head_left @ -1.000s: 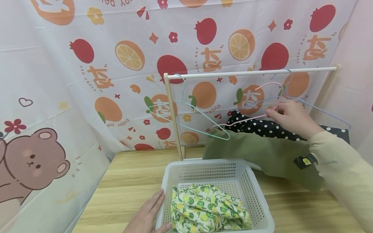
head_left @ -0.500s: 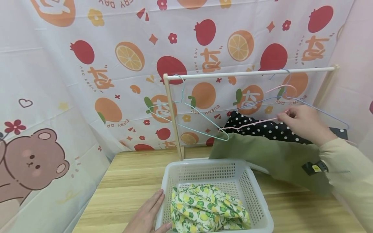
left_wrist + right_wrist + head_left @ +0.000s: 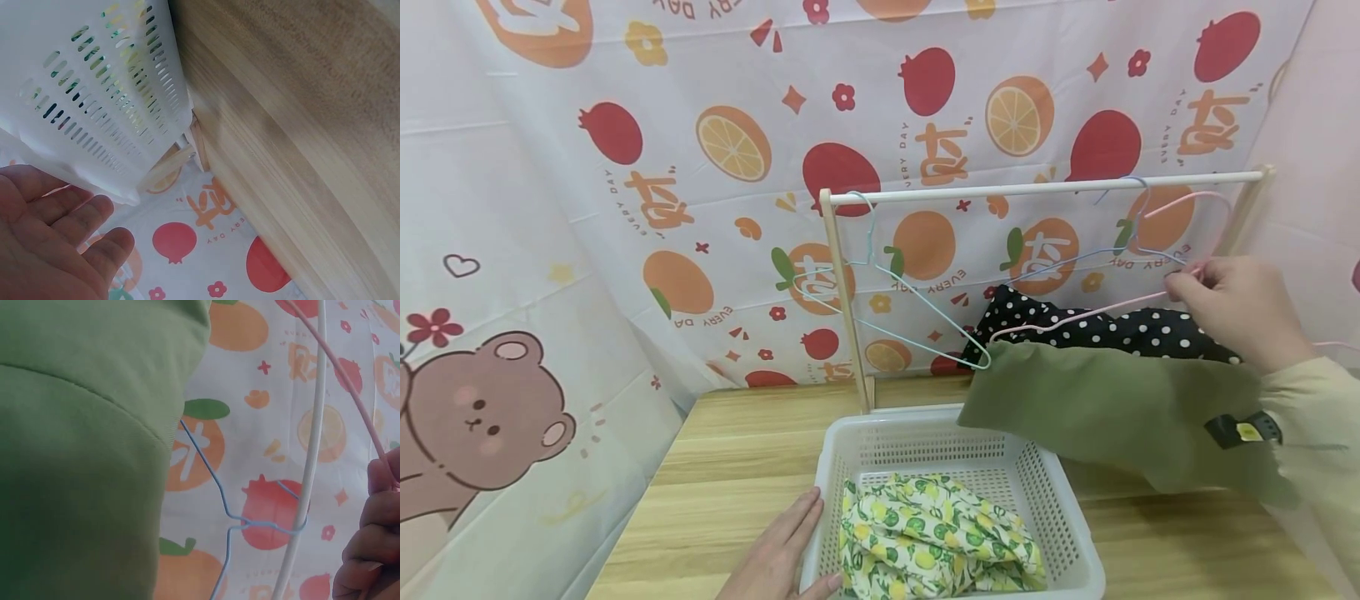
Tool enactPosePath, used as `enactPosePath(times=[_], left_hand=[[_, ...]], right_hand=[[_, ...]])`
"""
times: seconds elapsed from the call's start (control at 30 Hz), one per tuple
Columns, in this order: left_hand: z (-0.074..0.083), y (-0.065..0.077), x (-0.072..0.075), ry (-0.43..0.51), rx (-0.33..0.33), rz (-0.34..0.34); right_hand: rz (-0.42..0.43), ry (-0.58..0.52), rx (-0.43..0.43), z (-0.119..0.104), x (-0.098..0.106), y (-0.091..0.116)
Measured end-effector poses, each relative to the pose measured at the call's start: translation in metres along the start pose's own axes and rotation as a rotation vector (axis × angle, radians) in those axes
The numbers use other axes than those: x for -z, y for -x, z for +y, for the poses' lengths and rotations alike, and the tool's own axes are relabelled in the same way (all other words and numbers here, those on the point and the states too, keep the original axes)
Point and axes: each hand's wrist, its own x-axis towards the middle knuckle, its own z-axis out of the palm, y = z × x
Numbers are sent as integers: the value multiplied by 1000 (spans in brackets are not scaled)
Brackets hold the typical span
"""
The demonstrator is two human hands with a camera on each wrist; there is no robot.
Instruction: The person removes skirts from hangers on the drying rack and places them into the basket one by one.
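Note:
My right hand [image 3: 1240, 308] pinches a pink clothes hanger [image 3: 1105, 310] just below its hook, in front of the rack's right half. An olive-green garment [image 3: 1097, 400] hangs from this hanger, its lower part above the table. The hook rises beside the white rail [image 3: 312, 437], apart from it. Along the left side of a white basket [image 3: 1078, 508] lies my left hand [image 3: 778, 546], its thumb at the rim. In the left wrist view those fingers [image 3: 94, 215] are loosely extended beside the basket. Crumpled lemon-print cloth [image 3: 940, 533] lies inside the basket.
On the rail hang a mint hanger [image 3: 925, 297] at the left and a blue hanger [image 3: 1052, 267] at the right. A black polka-dot garment [image 3: 1157, 329] shows behind the green one. The wooden table [image 3: 722, 450] meets a fruit-print curtain [image 3: 737, 67].
My right hand has moved rightward with the pink hanger and green garment, dipping, then rising slightly. The hanger's hook now stands right of the blue hanger's hook. My left hand has stayed still.

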Motion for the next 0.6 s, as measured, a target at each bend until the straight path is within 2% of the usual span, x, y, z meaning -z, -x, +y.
enactPosePath(times=[0.23, 0.47, 0.6], left_hand=[[1, -1, 1, 15, 21, -18], [1, 0, 1, 8, 8, -13], [0, -1, -1, 4, -9, 27]], right_hand=[[21, -36, -18, 9, 9, 2], [22, -62, -22, 7, 20, 4], [-9, -95, 14, 0, 20, 4]])
